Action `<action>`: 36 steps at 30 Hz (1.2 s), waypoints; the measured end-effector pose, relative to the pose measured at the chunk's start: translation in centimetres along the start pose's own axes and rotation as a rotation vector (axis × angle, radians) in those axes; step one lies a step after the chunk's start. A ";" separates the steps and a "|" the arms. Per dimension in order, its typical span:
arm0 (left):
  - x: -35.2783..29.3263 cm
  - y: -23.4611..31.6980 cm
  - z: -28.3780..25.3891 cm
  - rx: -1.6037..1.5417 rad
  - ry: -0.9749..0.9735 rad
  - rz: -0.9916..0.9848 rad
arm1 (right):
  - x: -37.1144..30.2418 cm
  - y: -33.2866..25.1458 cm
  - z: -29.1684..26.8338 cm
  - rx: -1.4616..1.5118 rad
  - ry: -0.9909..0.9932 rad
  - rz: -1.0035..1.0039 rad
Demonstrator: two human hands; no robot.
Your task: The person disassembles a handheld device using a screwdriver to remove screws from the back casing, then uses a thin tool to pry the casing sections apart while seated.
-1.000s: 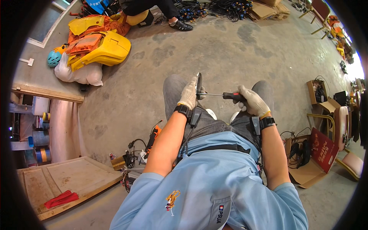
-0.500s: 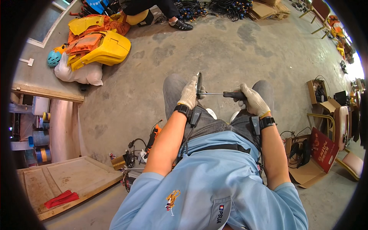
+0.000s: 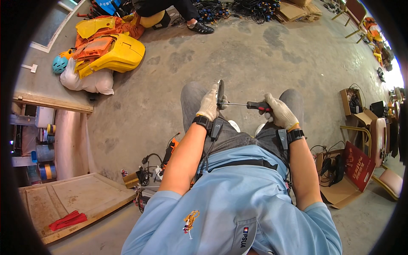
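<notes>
Fingers (image 3: pixel 269 99) of the right hand (image 3: pixel 281 113) clamp the screwdriver (image 3: pixel 257 106); those of the left hand (image 3: pixel 208 106) clamp a dark part (image 3: pixel 220 93) between the knees (image 3: pixel 192 97); it looks stiff and light, best gripped by its edges.

Dark-patched concrete floor (image 3: pixel 238 59) — maroon chair (image 3: pixel 356 11) at upper right — bright light (image 3: pixel 397 74) beyond.

Even brightness covers the grey concrete floor (image 3: pixel 161 97); white glare burns out the upper right edge; straight lines bow toward the black rim; the centre looks sharp.
</notes>
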State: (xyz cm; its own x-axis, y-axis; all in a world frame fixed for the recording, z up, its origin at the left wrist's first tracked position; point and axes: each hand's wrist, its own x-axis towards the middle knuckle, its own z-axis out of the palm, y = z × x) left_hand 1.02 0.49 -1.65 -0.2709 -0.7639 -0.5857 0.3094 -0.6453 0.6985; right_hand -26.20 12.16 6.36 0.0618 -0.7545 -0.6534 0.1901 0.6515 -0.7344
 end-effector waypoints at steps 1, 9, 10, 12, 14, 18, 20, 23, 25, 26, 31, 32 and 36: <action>0.0 0.0 -0.1 -0.018 -0.014 -0.007 | 0.4 0.5 -0.3 -0.001 -0.001 0.000; 0.0 0.0 0.1 0.035 -0.003 -0.002 | -0.9 0.5 1.3 0.124 0.062 -0.267; -0.2 0.0 0.1 0.012 -0.004 0.001 | -0.2 0.9 0.5 0.123 0.061 -0.267; -0.4 0.2 0.5 0.011 -0.007 0.001 | 1.2 1.4 -1.3 0.150 -0.163 -0.044; -0.4 0.2 0.6 0.008 -0.001 0.002 | 0.9 0.9 -1.6 0.099 -0.130 -0.041; -0.3 0.2 0.5 -0.002 0.013 0.001 | 1.1 1.6 -0.7 0.128 -0.043 -0.241; -0.3 0.1 0.4 0.010 0.003 -0.001 | 0.5 1.5 -0.2 0.136 0.010 -0.276; -0.3 -0.2 0.4 0.102 0.009 0.069 | 0.4 1.3 0.0 0.150 0.011 -0.242; -0.2 -0.2 0.1 0.030 -0.023 0.037 | 0.5 1.0 -0.5 0.156 -0.040 -0.174; -0.3 -0.1 0.3 0.030 -0.023 0.036 | 0.5 0.7 -1.0 0.134 -0.061 -0.122; -0.4 -0.1 0.1 0.094 -0.070 0.057 | 0.1 1.2 -1.3 0.125 -0.112 -0.192; -0.5 -0.1 0.2 0.093 -0.068 0.052 | 0.0 1.1 -1.6 0.047 -0.181 -0.196; -0.6 0.2 0.3 0.109 -0.058 0.020 | -0.7 -0.6 -1.6 -0.104 -0.237 -0.118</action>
State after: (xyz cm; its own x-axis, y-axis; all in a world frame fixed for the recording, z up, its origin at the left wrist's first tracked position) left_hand 1.01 0.82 -1.07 -0.3192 -0.7725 -0.5489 0.2147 -0.6231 0.7521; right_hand -27.95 12.40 6.96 0.2749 -0.8148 -0.5104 0.1089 0.5538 -0.8255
